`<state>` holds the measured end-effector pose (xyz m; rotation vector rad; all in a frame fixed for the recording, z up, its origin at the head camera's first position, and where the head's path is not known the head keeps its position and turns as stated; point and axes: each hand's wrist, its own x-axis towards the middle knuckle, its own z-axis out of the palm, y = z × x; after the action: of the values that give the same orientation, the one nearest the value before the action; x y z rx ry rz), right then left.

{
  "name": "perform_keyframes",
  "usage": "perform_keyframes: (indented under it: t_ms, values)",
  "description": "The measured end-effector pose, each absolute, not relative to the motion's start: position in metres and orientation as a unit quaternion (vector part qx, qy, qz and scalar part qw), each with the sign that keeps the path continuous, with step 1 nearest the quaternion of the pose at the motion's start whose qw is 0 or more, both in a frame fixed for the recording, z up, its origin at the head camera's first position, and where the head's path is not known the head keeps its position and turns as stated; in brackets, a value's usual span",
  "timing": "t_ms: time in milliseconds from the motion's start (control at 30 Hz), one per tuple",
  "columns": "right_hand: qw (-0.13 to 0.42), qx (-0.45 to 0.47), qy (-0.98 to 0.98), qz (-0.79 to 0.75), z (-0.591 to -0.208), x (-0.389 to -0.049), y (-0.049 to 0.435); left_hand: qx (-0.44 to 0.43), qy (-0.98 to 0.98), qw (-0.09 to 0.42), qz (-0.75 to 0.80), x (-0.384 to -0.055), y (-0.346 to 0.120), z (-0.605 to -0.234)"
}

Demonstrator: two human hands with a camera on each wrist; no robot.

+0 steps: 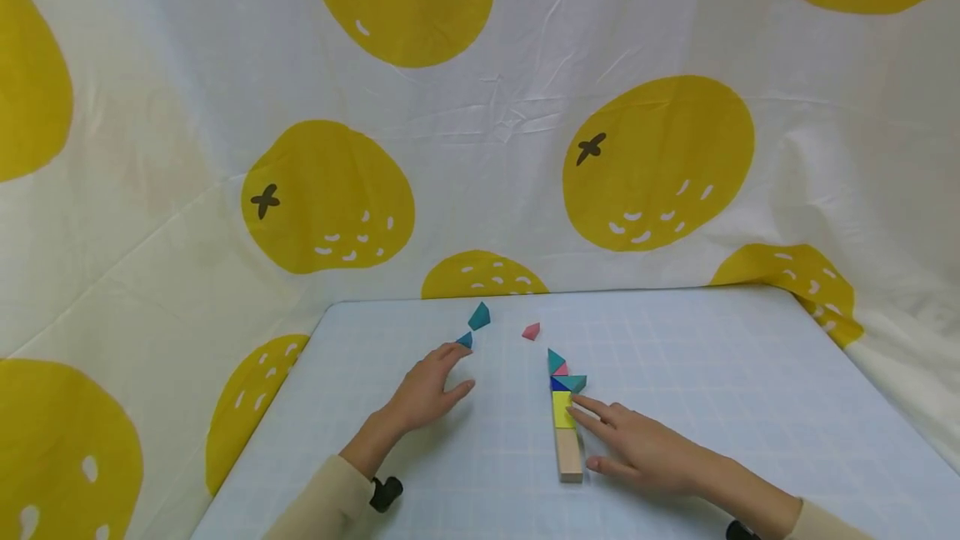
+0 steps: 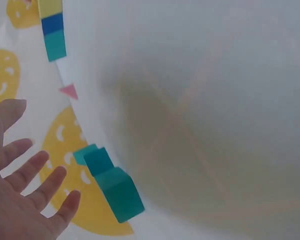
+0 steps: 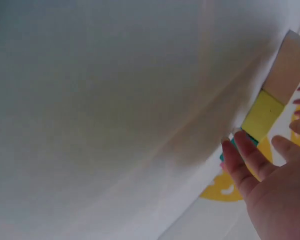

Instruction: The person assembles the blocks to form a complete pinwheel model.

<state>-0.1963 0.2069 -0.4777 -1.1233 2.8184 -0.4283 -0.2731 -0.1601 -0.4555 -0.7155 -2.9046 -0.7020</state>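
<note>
In the head view, my left hand [image 1: 423, 392] reaches over the table with loosely extended fingers, its fingertips beside a small blue block [image 1: 466, 340]. Nothing shows between those spread fingers [image 2: 38, 162] in the left wrist view. My right hand [image 1: 641, 447] lies along the right side of a block row, straight fingertips at the yellow block [image 1: 562, 410]; firm contact is hard to tell. From near to far, the row has a plain wooden block [image 1: 568, 453], the yellow one, a dark blue triangle [image 1: 557, 385] beside a teal triangle [image 1: 574, 382], a pink triangle [image 1: 561, 370] and another teal triangle [image 1: 555, 360].
Beyond the left hand lies a teal block [image 1: 479, 316]. A pink block [image 1: 531, 331] sits between it and the row. The table [image 1: 712, 373] has a pale checked cover, and a white curtain [image 1: 510, 190] with yellow fruit prints hangs behind its far edge.
</note>
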Motion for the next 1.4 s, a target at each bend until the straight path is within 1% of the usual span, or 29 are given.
perform_keyframes:
  t_ms: [167, 267, 467, 667, 867, 1100, 1200, 1400]
  values:
    - [0.031, -0.376, 0.918, -0.125, -0.484, -0.192, 0.202, -0.191, -0.949, 0.055, -0.243, -0.292, -0.163, -0.459]
    - [0.027, -0.373, 0.920, -0.120, -0.485, -0.191, 0.199, -0.169, -0.954, 0.055, -0.242, -0.302, -0.163, -0.462]
    - [0.013, -0.385, 0.915, -0.118, -0.487, -0.188, 0.196, -0.132, -0.959, 0.029, -0.249, -0.315, -0.159, -0.467]
    - [0.029, -0.374, 0.920, -0.111, -0.486, -0.186, 0.193, -0.094, -0.966, 0.011, -0.242, -0.329, -0.153, -0.471]
    - [0.039, -0.372, 0.921, -0.108, -0.481, -0.186, 0.191, -0.058, -0.970, -0.014, -0.234, -0.342, -0.147, -0.468]
    - [0.031, -0.380, 0.918, -0.109, -0.477, -0.187, 0.190, -0.014, -0.973, -0.036, -0.229, -0.354, -0.140, -0.467]
    - [0.033, -0.374, 0.920, -0.109, -0.477, -0.188, 0.188, -0.004, -0.972, -0.041, -0.233, -0.356, -0.138, -0.468]
    - [0.045, -0.353, 0.928, -0.110, -0.476, -0.190, 0.183, -0.004, -0.970, -0.033, -0.239, -0.357, -0.137, -0.470]
